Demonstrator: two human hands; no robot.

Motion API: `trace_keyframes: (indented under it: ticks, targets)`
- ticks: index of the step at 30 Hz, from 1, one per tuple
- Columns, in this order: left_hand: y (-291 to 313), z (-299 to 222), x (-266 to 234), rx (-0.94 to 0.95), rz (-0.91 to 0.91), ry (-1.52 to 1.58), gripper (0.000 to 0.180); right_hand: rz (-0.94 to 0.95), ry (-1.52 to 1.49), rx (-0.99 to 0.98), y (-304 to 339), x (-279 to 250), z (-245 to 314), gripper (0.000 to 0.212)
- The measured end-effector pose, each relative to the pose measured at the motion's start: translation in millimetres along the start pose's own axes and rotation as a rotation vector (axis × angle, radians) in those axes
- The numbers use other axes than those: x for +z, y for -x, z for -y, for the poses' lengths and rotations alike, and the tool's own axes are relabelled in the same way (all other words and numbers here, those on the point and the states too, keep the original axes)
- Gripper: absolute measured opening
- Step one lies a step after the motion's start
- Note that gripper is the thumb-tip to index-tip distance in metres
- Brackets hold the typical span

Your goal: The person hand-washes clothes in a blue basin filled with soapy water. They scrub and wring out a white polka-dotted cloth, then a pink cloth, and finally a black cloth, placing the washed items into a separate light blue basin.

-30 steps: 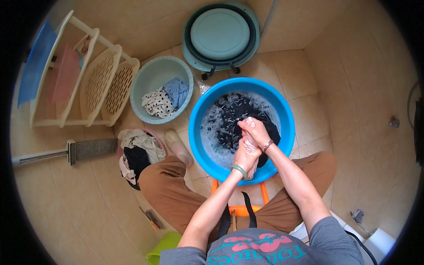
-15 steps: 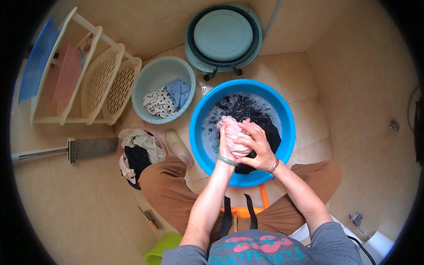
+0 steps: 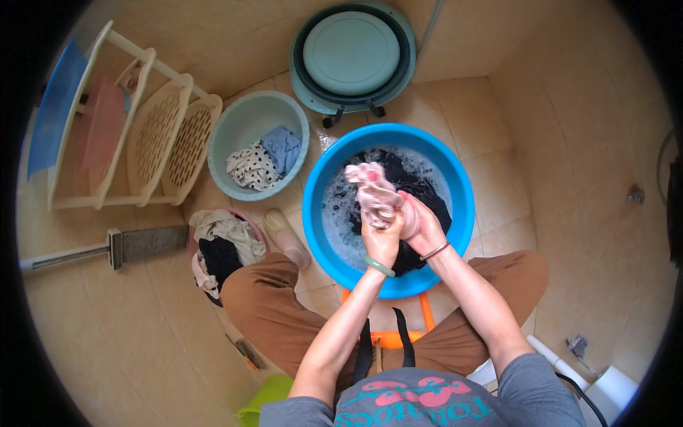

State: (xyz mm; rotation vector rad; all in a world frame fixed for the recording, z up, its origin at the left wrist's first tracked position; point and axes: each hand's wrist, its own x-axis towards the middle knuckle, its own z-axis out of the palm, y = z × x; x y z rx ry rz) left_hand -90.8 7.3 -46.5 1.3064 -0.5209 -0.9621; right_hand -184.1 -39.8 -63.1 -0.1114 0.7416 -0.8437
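Note:
A wet pink cloth garment [image 3: 375, 191], bunched and twisted, is held over a blue basin [image 3: 464, 206]. My left hand [image 3: 382, 243] is closed round its middle, with one end sticking out beyond the fingers. My right hand [image 3: 426, 226] grips the other end, close beside the left. Beneath them, dark wet clothing [image 3: 413, 178] lies in soapy water inside the basin. The exact kind of the pink garment does not show.
A pale green basin [image 3: 217, 128] with polka-dot and blue cloths stands to the left. Nearer is a heap of clothes [image 3: 231, 238], beside a flat mop [image 3: 146, 245]. A folded green tub [image 3: 350, 53] leans at the back; a cream rack [image 3: 160, 135] stands far left.
Both hands have gone from cupping the pink garment to clenching it, the right hand turning over. The garment is now drawn out longer and twisted.

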Motion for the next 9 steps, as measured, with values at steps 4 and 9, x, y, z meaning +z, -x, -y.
trace_keyframes:
  ticks: [4,9]
  targets:
    - [9,-21,3,0.016,0.141,-0.267,0.055,0.101,-0.035,0.181,-1,-3,5,0.03]
    - [5,-24,1,0.422,0.355,-0.703,0.07,0.068,-0.172,0.162,-7,-20,-1,0.029]
